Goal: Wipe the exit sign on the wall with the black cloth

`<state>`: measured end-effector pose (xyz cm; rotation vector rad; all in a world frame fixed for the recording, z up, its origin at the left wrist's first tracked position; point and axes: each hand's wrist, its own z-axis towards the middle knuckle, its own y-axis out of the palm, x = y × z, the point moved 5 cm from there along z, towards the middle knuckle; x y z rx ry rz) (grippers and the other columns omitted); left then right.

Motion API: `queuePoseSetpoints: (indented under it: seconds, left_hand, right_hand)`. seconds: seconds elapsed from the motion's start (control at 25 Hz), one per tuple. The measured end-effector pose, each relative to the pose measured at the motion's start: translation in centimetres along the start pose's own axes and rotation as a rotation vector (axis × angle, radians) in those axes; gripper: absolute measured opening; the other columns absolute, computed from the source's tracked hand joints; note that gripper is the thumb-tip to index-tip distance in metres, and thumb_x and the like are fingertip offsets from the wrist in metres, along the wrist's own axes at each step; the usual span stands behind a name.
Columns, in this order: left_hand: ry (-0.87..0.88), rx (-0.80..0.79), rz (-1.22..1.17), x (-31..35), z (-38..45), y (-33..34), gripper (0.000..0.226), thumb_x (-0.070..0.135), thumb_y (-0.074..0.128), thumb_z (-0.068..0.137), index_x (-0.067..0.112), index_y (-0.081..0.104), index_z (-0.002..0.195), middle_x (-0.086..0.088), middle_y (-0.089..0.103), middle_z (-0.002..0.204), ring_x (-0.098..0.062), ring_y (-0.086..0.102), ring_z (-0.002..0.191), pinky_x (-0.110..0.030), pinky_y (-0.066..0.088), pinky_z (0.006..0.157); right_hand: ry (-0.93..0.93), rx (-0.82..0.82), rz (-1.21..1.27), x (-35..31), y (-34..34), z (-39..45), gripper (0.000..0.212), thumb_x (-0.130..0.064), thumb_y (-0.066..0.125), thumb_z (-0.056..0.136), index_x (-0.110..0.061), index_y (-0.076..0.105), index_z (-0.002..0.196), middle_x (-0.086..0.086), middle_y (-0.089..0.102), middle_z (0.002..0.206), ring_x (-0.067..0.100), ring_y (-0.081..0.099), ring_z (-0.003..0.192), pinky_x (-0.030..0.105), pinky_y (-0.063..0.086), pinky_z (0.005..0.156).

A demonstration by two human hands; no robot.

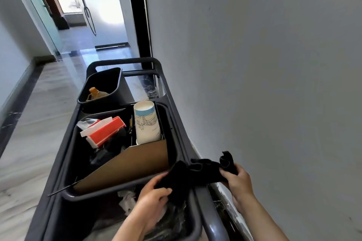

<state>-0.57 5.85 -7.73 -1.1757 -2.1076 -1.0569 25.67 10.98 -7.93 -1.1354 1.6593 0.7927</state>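
Both hands, left hand [151,191] and right hand [238,181], grip black cloth [197,172]; bin [172,123] holds cup [146,121], cardboard [133,164].

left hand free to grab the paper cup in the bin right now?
Probably not yet. The left hand is gripping the black cloth together with the right hand. The path to the paper cup looks open above the cardboard sheet once it lets go.
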Motion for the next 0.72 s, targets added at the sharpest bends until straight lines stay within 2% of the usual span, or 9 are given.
queuePoseSetpoints:
  seconds: [0.12,0.24,0.36,0.44,0.52,0.6,0.72]
  left_hand:
    - [-0.045,0.068,0.073,-1.4,1.0,-0.5,0.039,-0.028,0.050,0.086,0.001,0.068,0.105,-0.018,0.078,0.077,-0.029,0.076,0.072,-0.032,0.061,0.057]
    - [-0.072,0.085,0.121,-1.4,1.2,-0.2,0.033,-0.025,0.050,0.089,0.001,0.067,0.100,-0.012,0.077,0.069,-0.023,0.075,0.061,-0.028,0.058,0.050]
    - [-0.067,0.111,0.232,-0.7,1.1,-0.2,0.031,-0.022,0.053,0.090,0.002,0.068,0.101,-0.013,0.076,0.078,-0.023,0.073,0.067,-0.024,0.058,0.048]
    - [-0.045,0.116,0.324,-0.3,1.0,-0.5,0.029,-0.019,0.056,0.091,0.003,0.068,0.106,-0.014,0.072,0.092,-0.023,0.070,0.079,-0.025,0.059,0.053]
    - [-0.053,0.112,0.398,0.0,0.7,-0.7,0.026,-0.013,0.058,0.094,0.005,0.066,0.112,-0.013,0.070,0.100,-0.024,0.068,0.086,-0.027,0.058,0.060]
    - [-0.034,0.110,0.477,0.4,0.3,-0.9,0.024,-0.005,0.060,0.097,0.008,0.064,0.117,-0.013,0.069,0.108,-0.025,0.068,0.093,-0.030,0.056,0.068]
    - [0.061,0.109,0.599,1.5,-0.5,-1.8,0.020,0.006,0.059,0.100,0.012,0.065,0.118,-0.009,0.069,0.110,-0.021,0.065,0.092,-0.028,0.053,0.071]
  right_hand:
    - [0.097,0.058,-0.006,3.6,-0.9,0.8,0.018,0.004,0.072,0.081,-0.007,0.068,0.096,0.012,0.074,0.089,0.030,0.071,0.083,0.040,0.056,0.079]
    - [0.207,0.014,0.018,6.2,-0.9,0.9,0.017,0.006,0.069,0.083,0.000,0.067,0.099,0.019,0.075,0.087,0.034,0.072,0.080,0.046,0.058,0.078]
    - [0.298,-0.056,-0.018,7.3,-0.2,0.2,0.011,0.001,0.068,0.087,-0.005,0.067,0.096,0.012,0.076,0.077,0.025,0.072,0.068,0.031,0.057,0.056]
    - [0.320,-0.074,-0.072,7.6,-0.3,-0.2,0.007,-0.007,0.068,0.089,-0.009,0.067,0.096,0.010,0.076,0.078,0.023,0.072,0.066,0.026,0.053,0.050]
    - [0.328,-0.098,-0.125,7.8,-0.6,-0.5,0.008,-0.015,0.066,0.091,-0.010,0.067,0.098,0.011,0.075,0.083,0.023,0.071,0.069,0.028,0.054,0.055]
    - [0.299,-0.111,-0.212,7.4,-0.9,-1.0,0.016,-0.022,0.064,0.091,-0.010,0.067,0.102,0.010,0.074,0.088,0.026,0.070,0.076,0.035,0.056,0.066]
    - [0.208,-0.079,-0.309,5.8,-1.5,-1.9,0.030,-0.032,0.062,0.091,-0.014,0.064,0.115,0.007,0.071,0.107,0.026,0.068,0.098,0.043,0.054,0.087]
